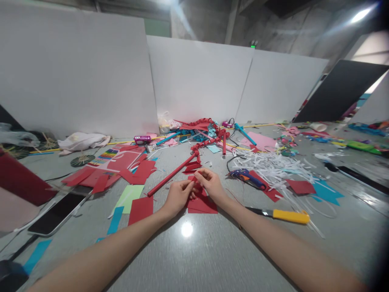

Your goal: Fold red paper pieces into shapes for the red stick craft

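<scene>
My left hand (180, 195) and my right hand (212, 186) meet at the middle, thumbs and forefingers pinched close together. Between their fingertips is a small piece of red paper (192, 178), partly hidden by the fingers. Under the hands lie several red paper sheets (203, 206). Just beyond the fingertips, folded red paper strips (192, 166) rest near a long red paper tube (172, 175). A red paper chain (209, 142) winds away behind them toward a pile of paper.
A yellow-handled cutter knife (290, 216) and a blue glue gun (248, 178) lie at right, by white paper shreds (273, 164). At left are a phone (60, 213), green paper (129, 196) and red sheets (117, 164). White panels (200, 77) stand behind.
</scene>
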Motion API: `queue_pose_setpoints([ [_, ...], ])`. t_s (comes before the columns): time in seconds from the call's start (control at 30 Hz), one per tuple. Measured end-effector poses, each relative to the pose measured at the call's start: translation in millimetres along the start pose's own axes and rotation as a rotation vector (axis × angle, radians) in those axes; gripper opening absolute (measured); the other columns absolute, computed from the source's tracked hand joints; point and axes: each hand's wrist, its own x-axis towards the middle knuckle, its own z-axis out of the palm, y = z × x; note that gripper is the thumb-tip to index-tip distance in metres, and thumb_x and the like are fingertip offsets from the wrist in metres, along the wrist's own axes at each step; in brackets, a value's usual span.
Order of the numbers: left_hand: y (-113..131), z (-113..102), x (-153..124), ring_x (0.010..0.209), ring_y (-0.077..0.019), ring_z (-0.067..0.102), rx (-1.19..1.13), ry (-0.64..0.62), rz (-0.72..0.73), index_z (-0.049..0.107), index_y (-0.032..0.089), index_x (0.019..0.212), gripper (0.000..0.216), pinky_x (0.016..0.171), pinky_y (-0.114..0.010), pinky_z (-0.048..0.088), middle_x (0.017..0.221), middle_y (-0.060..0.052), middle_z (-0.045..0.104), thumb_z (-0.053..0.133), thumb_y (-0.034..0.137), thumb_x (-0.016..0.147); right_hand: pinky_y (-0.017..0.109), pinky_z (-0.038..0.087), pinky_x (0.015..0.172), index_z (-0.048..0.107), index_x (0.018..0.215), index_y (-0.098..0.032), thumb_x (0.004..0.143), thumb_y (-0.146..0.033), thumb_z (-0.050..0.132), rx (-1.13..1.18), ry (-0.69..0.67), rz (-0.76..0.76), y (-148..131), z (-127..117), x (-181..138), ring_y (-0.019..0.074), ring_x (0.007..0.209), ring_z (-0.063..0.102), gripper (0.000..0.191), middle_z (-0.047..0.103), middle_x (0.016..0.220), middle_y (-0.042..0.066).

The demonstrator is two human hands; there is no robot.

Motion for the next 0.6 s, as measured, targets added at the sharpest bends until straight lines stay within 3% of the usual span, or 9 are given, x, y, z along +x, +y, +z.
queue_pose_setpoints([
  [0.27, -1.1, -0.4, 0.6, 0.055, -0.0162, 0.063, 0.039, -0.003, 0.000, 0.071, 0.015, 0.071, 0.041, 0.058, -0.027, 0.049, 0.063, -0.006, 0.070, 0.059, 0.047, 0.094, 0.024, 0.040, 0.056, 0.062, 0.073, -0.017, 0.088, -0.050, 0.068, -0.040, -0.002, 0.003, 4.4, 0.3, 0.8, 0.0125, 0.059, 0.049, 0.036, 0.056, 0.065, -0.002],
  [0.6, -2.6, -0.1, -0.2, 0.056, -0.0162, 0.064, -0.015, -0.022, -0.011, 0.075, 0.014, 0.080, 0.040, 0.058, -0.028, 0.051, 0.072, -0.008, 0.074, 0.059, 0.049, 0.094, 0.025, 0.041, 0.057, 0.061, 0.073, -0.018, 0.089, -0.051, 0.067, -0.026, -0.001, 0.002, 1.7, 0.2, 0.1, 0.0129, 0.058, 0.049, 0.037, 0.055, 0.064, -0.003],
])
